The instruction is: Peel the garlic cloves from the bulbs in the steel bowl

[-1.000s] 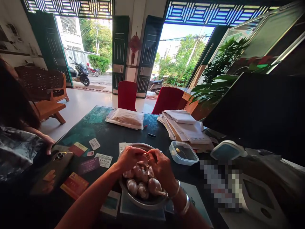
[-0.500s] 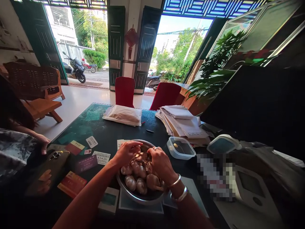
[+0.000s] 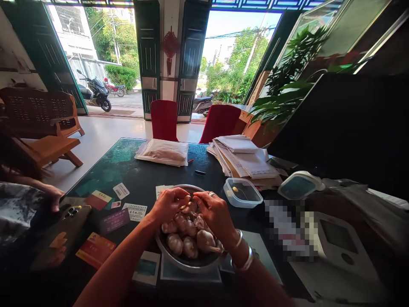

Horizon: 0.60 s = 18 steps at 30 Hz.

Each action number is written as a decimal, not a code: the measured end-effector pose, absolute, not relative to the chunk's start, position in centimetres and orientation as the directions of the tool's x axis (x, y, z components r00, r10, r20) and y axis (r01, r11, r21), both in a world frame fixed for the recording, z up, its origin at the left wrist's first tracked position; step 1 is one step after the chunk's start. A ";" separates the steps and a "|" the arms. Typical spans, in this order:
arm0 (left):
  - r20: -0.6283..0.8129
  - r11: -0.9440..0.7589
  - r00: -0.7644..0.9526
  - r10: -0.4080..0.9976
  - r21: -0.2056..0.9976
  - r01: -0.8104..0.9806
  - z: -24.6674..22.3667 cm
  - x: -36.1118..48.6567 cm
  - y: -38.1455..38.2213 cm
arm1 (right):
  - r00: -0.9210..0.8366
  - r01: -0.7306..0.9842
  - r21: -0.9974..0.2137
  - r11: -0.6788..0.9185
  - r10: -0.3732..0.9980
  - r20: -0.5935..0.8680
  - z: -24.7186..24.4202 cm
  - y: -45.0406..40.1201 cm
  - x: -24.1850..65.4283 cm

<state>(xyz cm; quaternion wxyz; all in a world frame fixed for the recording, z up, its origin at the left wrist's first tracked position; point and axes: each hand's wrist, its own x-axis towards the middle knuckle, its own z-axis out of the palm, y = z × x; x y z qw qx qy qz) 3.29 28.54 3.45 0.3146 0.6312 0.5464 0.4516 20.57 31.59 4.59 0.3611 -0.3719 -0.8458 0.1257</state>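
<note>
- Left hand (image 3: 171, 204) and right hand (image 3: 215, 213) have drawn closer together over the metal bowl's (image 3: 191, 269) twelve o'clock, tips nearly meeting; what they pinch, if anything, cannot be told.
- Garlic bulbs (image 3: 190, 246), in the bowl toward six o'clock, should be light and firm, papery skin slippery; best held round the belly.
- Plump, pale, faintly purplish; one stem (image 3: 214, 248) points to four o'clock.

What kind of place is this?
Maybe a small office or a home's front room: papers on a desk, a wooden bench, and a motorbike outside the open doors.
</note>
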 end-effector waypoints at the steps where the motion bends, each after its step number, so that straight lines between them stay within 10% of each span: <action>1: 0.234 -0.219 0.013 0.972 0.883 0.415 3.5 3.3 28.5 | -0.466 0.504 -0.496 0.707 0.706 0.534 4.7 31.4 20.6; 18: 0.296 -0.290 0.064 0.953 0.833 0.471 4.1 3.2 28.1 | -0.509 0.498 -0.463 0.733 0.680 0.528 4.5 31.2 20.3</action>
